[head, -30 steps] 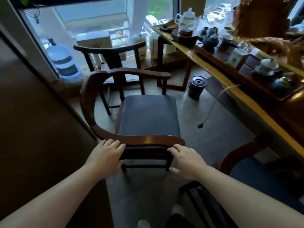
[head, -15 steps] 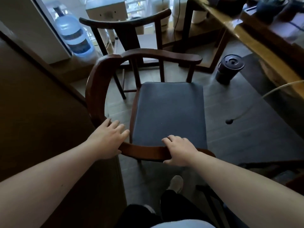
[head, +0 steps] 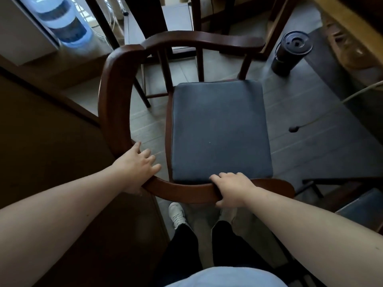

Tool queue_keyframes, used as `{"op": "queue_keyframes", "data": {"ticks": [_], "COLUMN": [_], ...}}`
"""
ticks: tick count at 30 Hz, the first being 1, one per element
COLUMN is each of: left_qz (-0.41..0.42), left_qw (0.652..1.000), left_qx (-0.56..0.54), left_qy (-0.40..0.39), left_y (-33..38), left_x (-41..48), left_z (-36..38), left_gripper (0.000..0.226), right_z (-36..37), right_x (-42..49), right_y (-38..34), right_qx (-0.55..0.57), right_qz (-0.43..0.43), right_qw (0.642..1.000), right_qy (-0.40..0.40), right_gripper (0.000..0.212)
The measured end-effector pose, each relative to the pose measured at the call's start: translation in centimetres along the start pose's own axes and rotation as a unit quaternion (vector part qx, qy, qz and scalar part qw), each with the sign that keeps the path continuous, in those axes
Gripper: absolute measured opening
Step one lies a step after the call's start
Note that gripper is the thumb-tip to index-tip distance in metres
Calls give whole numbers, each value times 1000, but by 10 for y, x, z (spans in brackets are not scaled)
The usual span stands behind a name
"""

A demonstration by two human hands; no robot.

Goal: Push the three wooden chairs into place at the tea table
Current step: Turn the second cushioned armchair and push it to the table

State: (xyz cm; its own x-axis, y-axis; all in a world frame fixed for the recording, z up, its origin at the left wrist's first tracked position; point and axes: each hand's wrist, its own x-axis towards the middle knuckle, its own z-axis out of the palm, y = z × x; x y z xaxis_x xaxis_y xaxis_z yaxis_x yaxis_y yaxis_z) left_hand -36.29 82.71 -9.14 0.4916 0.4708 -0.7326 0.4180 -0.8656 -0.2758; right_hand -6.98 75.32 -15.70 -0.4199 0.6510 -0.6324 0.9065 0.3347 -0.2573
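Observation:
A dark wooden armchair (head: 116, 96) with a curved rail and a blue seat cushion stands right in front of me, its open front facing right toward the tea table (head: 339, 19). My left hand (head: 136, 166) grips the rail at its near left bend. My right hand (head: 232, 187) is wrapped over the near arm of the same rail. Behind it, a second wooden chair (head: 103, 23) shows only its legs and frame. A third chair (head: 360, 206) with a blue seat pokes in at the lower right.
A black lidded bin (head: 290, 52) sits on the floor beside the table leg. A pale hose (head: 331, 108) trails across the grey floor. A water bottle (head: 64, 21) stands at the upper left. A dark brown cabinet (head: 47, 152) runs along my left. My feet are under the chair's rail.
I have stepped closer and my view has tilted down, so the tabletop has left the frame. Both hands have closed more firmly around the chair's rail.

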Motion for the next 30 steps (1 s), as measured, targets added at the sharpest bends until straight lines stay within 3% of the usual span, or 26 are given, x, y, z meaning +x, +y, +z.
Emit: {"op": "queue_keyframes", "data": {"ticks": [3,6,8,12,18,30], "left_qz": [2,29,58,59,44,60], "left_qw": [1000,999,997,997,997,991], "left_qx": [27,24,16,-4,-42,-120], "left_qy": [-14,36,57,49,44,22], "left_y": [-8,-13,-16,-13,26,153], "left_x": [2,6,11,11,17,40], "left_z": [11,21,20,23,5,-101], "left_gripper": [71,35,24,25,26,11], "right_z": [-1,-4,-5,-2,2,11], "right_x": [5,9,9,9,-13,-88], "right_y": [-8,-8,-4,-4,24,133], "right_qx": [1,1,-9,-21,-10,-88], "right_qz": [6,-4,-6,-9,-4,23], "right_qw": [1000,1000,1000,1000,999,988], "right_qy": [-15,-19,-22,-9,-51,-127], "right_gripper": [60,50,49,48,51,55]}}
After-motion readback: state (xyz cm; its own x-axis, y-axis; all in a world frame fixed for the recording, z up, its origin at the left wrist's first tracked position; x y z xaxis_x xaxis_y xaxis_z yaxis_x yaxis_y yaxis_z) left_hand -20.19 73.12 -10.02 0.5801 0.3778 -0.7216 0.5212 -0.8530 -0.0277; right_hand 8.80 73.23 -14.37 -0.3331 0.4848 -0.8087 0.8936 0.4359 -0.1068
